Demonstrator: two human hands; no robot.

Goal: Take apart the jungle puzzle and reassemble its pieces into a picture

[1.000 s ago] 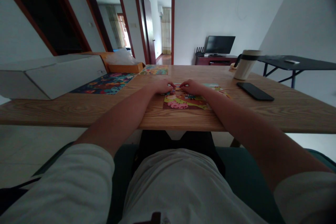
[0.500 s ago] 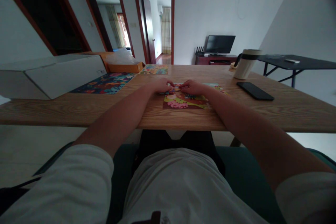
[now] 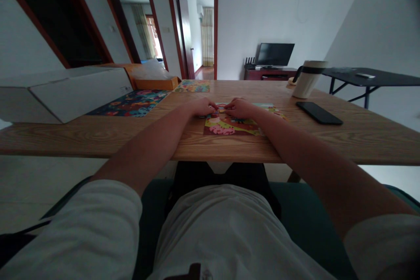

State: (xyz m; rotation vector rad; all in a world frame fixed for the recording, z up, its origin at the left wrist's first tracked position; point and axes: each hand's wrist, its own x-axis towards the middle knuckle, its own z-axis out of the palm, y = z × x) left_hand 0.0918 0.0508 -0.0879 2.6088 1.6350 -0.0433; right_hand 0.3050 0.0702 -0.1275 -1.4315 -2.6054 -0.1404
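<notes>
A flat, brightly coloured picture sheet [image 3: 244, 127] in red, yellow and pink lies on the wooden table in front of me, much like a jigsaw puzzle. My left hand [image 3: 202, 107] rests at its left upper part, fingers curled with the tips down on it. Facing it, my right hand [image 3: 241, 108] bends its fingers onto the same upper middle area. The two sets of fingertips are close together, with a small gap between them. Whatever small thing either hand pinches is too small to make out. Part of the sheet is hidden under the right hand and forearm.
A long white box [image 3: 75, 94] stands at the left by a dark blue patterned sheet [image 3: 138, 103]. Behind are an orange box [image 3: 157, 84] and another colourful sheet [image 3: 193, 86]. To the right are a black phone [image 3: 318, 113] and a white mug [image 3: 308, 81].
Both hands stay over the same spot on the picture sheet. The right hand's fingers have shifted slightly up and away from me.
</notes>
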